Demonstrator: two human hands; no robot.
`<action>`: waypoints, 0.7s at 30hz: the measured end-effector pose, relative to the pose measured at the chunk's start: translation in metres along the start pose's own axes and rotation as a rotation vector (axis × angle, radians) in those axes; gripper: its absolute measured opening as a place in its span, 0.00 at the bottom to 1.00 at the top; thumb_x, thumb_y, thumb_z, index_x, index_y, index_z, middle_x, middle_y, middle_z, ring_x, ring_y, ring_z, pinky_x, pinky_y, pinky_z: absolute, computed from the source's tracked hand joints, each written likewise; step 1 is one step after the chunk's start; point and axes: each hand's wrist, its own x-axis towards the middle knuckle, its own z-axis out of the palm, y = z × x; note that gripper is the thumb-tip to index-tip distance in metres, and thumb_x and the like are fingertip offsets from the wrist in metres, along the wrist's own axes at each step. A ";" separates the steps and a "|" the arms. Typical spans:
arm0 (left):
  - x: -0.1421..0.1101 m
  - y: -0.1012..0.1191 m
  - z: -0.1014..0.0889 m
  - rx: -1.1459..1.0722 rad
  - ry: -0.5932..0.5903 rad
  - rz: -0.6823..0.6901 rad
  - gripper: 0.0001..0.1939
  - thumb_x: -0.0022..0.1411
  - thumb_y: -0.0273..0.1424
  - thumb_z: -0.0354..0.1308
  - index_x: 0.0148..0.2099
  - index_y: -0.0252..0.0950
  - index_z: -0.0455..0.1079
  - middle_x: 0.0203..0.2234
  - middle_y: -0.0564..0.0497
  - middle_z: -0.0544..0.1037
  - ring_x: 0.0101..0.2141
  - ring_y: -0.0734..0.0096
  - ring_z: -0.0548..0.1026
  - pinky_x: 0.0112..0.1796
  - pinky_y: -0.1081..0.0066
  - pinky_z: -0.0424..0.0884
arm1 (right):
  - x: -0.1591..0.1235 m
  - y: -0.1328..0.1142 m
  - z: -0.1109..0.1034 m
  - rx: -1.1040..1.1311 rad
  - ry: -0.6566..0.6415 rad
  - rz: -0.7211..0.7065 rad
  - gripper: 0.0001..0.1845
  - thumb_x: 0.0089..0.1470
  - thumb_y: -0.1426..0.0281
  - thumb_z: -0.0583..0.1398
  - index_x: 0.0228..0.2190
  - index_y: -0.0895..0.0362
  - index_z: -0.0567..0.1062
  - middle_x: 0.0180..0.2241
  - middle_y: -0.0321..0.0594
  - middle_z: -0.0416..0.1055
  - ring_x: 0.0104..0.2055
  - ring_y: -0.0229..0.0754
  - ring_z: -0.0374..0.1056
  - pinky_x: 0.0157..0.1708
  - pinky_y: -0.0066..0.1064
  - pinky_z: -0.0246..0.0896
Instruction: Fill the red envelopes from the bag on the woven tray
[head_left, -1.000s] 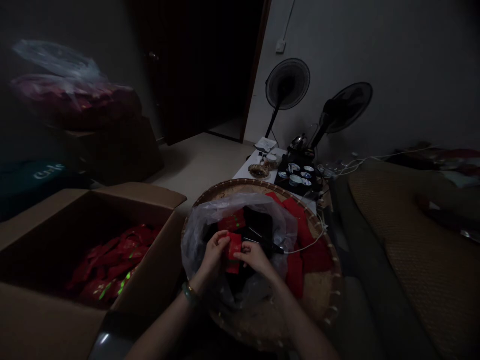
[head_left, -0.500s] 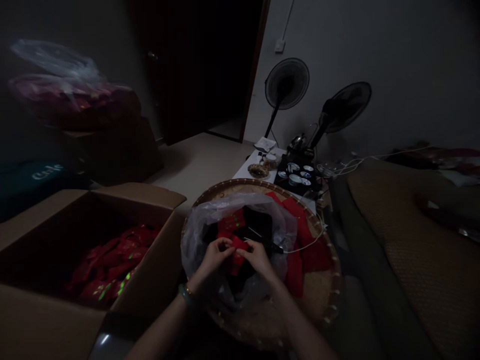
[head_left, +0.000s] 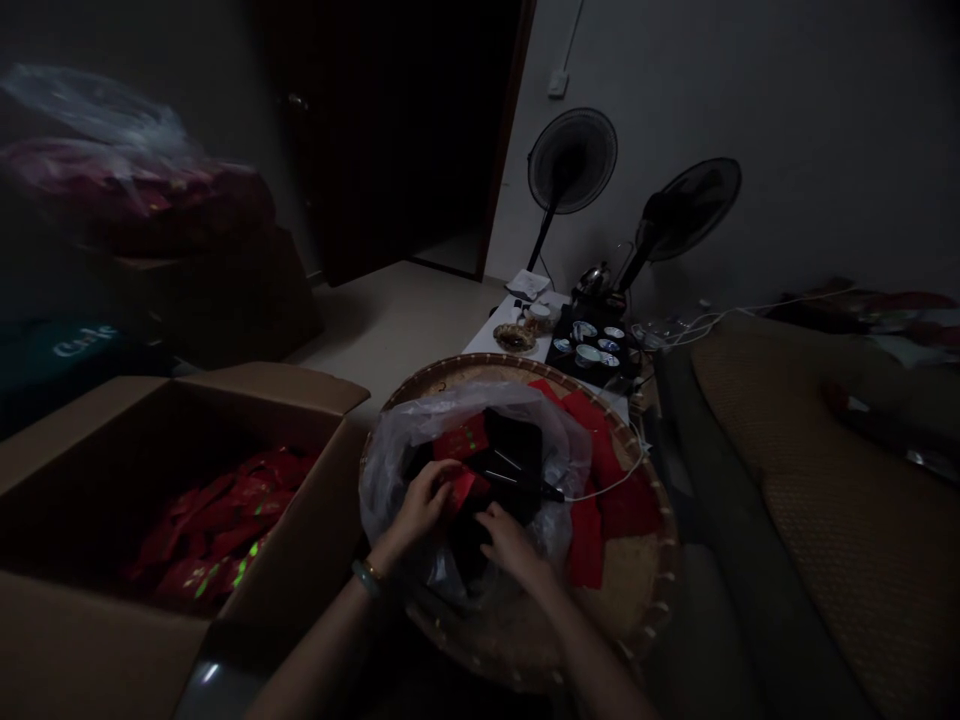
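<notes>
My left hand (head_left: 424, 508), with bracelets at its wrist, pinches a small red paper packet (head_left: 460, 487) over an opened clear plastic bag (head_left: 390, 440). To the right of the packet, my right hand (head_left: 511, 541) is apart from it, fingers loosely bent and spread, with nothing visible in them. Inside the bag lie another red packet with shiny print (head_left: 465, 436) and something dark. A glossy black device (head_left: 517, 474) with a white cord rests there too; its kind is unclear. The bag sits on a round woven bamboo tray (head_left: 637, 600).
Red pieces (head_left: 592, 530) lie on the tray's right side. At left, an open cardboard box (head_left: 292, 560) holds many red packets. Behind the tray stand a low table (head_left: 480, 340) with tea cups and two fans (head_left: 574, 160). A woven mat (head_left: 810, 480) is at right.
My right hand has let go of the red packet and drawn slightly down and right. My left hand keeps the packet, now tilted and a little further left. The view has shifted slightly.
</notes>
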 end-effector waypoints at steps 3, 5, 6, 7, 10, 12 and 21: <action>0.002 0.004 0.002 0.038 0.033 0.022 0.10 0.57 0.28 0.49 0.41 0.36 0.66 0.37 0.48 0.72 0.40 0.67 0.69 0.44 0.68 0.63 | 0.005 -0.007 0.001 -0.077 -0.019 0.029 0.21 0.41 0.79 0.59 0.40 0.54 0.71 0.41 0.43 0.66 0.43 0.45 0.65 0.42 0.33 0.60; 0.003 0.006 0.003 0.043 0.066 0.017 0.07 0.58 0.29 0.49 0.38 0.36 0.65 0.34 0.50 0.71 0.37 0.69 0.69 0.41 0.71 0.63 | 0.007 -0.008 0.002 -0.092 -0.023 0.019 0.23 0.42 0.78 0.59 0.43 0.53 0.69 0.43 0.42 0.64 0.44 0.45 0.65 0.42 0.33 0.59; 0.004 0.008 0.004 0.038 0.080 0.015 0.06 0.58 0.30 0.49 0.37 0.37 0.65 0.33 0.50 0.71 0.36 0.70 0.69 0.40 0.71 0.64 | 0.008 -0.007 0.002 -0.097 -0.028 0.007 0.25 0.41 0.77 0.59 0.44 0.52 0.68 0.44 0.42 0.64 0.45 0.45 0.65 0.42 0.33 0.59; 0.004 0.009 0.005 0.029 0.093 0.016 0.05 0.58 0.30 0.49 0.36 0.37 0.64 0.32 0.51 0.71 0.35 0.70 0.69 0.40 0.72 0.63 | 0.008 -0.006 0.002 -0.100 -0.033 -0.006 0.26 0.41 0.76 0.60 0.45 0.51 0.68 0.44 0.42 0.64 0.45 0.45 0.65 0.42 0.33 0.59; 0.005 0.012 0.007 -0.013 0.133 0.027 0.05 0.58 0.31 0.49 0.36 0.37 0.65 0.33 0.50 0.72 0.36 0.69 0.69 0.40 0.72 0.63 | 0.008 -0.002 0.002 -0.058 -0.021 -0.012 0.20 0.42 0.76 0.59 0.41 0.52 0.71 0.42 0.41 0.65 0.42 0.43 0.66 0.40 0.31 0.60; 0.005 0.013 0.008 -0.026 0.113 0.039 0.06 0.59 0.32 0.49 0.36 0.36 0.65 0.33 0.49 0.72 0.36 0.69 0.69 0.41 0.72 0.64 | 0.009 0.002 0.002 0.036 0.046 -0.006 0.16 0.42 0.76 0.58 0.36 0.54 0.73 0.39 0.40 0.67 0.41 0.42 0.66 0.39 0.29 0.60; -0.006 0.009 0.004 0.227 -0.003 -0.049 0.10 0.59 0.33 0.49 0.34 0.35 0.70 0.30 0.51 0.75 0.33 0.70 0.72 0.37 0.72 0.65 | 0.018 0.026 0.011 0.835 0.169 0.280 0.11 0.38 0.72 0.55 0.30 0.58 0.70 0.21 0.32 0.65 0.22 0.36 0.64 0.17 0.24 0.56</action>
